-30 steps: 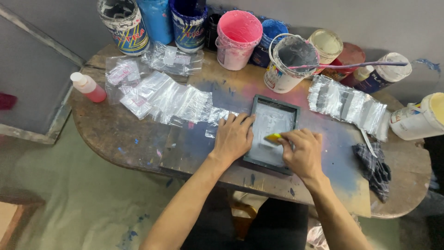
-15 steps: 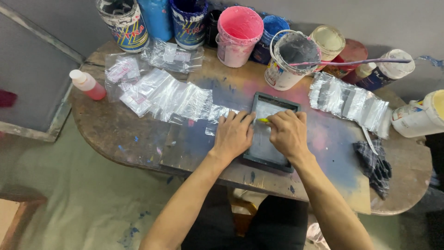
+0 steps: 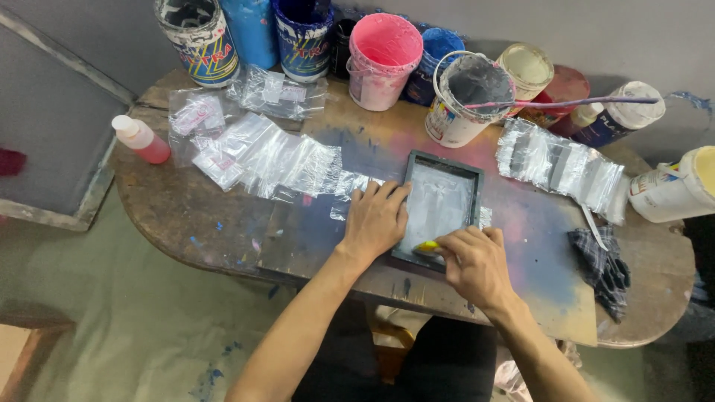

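Right hand dragged yellow squeegee nearer.

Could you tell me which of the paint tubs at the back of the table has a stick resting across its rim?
The white tub with grey paint, right of the pink tub; a purple stick lies across its rim, none across the others.
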